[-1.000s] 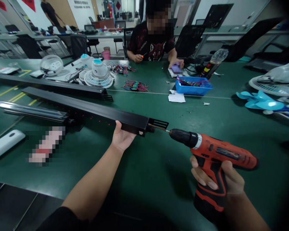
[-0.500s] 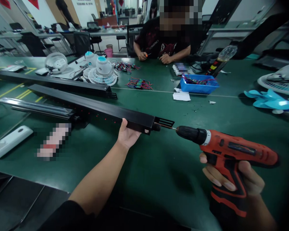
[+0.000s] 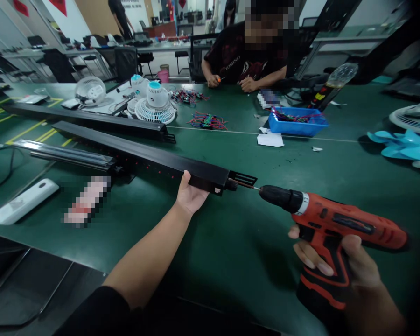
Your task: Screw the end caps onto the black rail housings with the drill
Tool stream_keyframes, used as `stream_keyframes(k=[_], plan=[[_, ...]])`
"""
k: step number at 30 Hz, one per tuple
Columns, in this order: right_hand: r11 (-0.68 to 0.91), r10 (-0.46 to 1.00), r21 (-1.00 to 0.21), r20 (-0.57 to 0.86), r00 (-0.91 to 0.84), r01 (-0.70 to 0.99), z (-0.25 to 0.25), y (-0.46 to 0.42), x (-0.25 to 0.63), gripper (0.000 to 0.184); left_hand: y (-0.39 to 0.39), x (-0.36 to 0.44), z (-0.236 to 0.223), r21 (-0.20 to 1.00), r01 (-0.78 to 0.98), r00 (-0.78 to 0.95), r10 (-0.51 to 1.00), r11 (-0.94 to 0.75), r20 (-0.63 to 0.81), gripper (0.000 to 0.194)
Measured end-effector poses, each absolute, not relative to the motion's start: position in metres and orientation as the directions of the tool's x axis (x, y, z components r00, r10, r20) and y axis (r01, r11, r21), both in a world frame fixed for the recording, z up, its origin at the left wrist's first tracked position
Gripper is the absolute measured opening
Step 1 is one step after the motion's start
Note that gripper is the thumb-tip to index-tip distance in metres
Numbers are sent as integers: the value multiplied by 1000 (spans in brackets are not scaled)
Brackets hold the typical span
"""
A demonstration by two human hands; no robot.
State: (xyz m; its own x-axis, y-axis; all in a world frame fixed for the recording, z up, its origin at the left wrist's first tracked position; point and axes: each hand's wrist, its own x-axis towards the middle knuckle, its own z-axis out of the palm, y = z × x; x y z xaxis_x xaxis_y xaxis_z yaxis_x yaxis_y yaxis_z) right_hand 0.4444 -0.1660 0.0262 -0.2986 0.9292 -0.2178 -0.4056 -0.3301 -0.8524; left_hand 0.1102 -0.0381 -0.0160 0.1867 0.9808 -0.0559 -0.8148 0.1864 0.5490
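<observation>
A long black rail [image 3: 154,156] runs from the left toward the middle, and my left hand [image 3: 192,195] grips its near end from below, thumb on the near side. At that end are a black knob-like piece [image 3: 232,185] and a slotted bracket [image 3: 244,178]. My right hand [image 3: 357,261] is wrapped round the handle of an orange and black cordless drill [image 3: 346,218]. The drill's thin bit [image 3: 254,187] points left at the end of the rail; whether its tip touches a screw I cannot tell.
A second black rail [image 3: 101,119] and a shiny dark bar [image 3: 73,156] lie on the green table [image 3: 224,252]. Farther back are white fans [image 3: 156,105], wire bundles [image 3: 208,120] and a blue bin [image 3: 297,122]. Across the table a person [image 3: 245,60] holds a small tool.
The view has shifted slightly, so the table's contents sit a little farther right. The drill's handle has tilted slightly; my grip on the rail and drill stays the same.
</observation>
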Motion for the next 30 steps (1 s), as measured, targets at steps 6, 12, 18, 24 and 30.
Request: stream_keyframes(k=[6,12,18,24,30], plan=[[-280,928,-901,-164,-335,-332,30,-169,441,67,-39,110,-17,554,-811,186,980,190,-64,69],[-235,936,-929,-136,-325,-285,25,-164,446,67,-38,110,-17,542,-817,197,979,197,-59,67],[-265,937,-923,-178,-301,-280,35,-164,439,67,-38,110,-17,532,-821,204,977,206,-63,65],[-327,928,-896,-243,-283,-300,38,-165,438,64,-36,112,-20,531,-825,186,980,194,-69,64],[-364,917,-880,-281,-284,-304,34,-167,443,66,-37,114,-18,513,-835,171,980,199,-102,57]])
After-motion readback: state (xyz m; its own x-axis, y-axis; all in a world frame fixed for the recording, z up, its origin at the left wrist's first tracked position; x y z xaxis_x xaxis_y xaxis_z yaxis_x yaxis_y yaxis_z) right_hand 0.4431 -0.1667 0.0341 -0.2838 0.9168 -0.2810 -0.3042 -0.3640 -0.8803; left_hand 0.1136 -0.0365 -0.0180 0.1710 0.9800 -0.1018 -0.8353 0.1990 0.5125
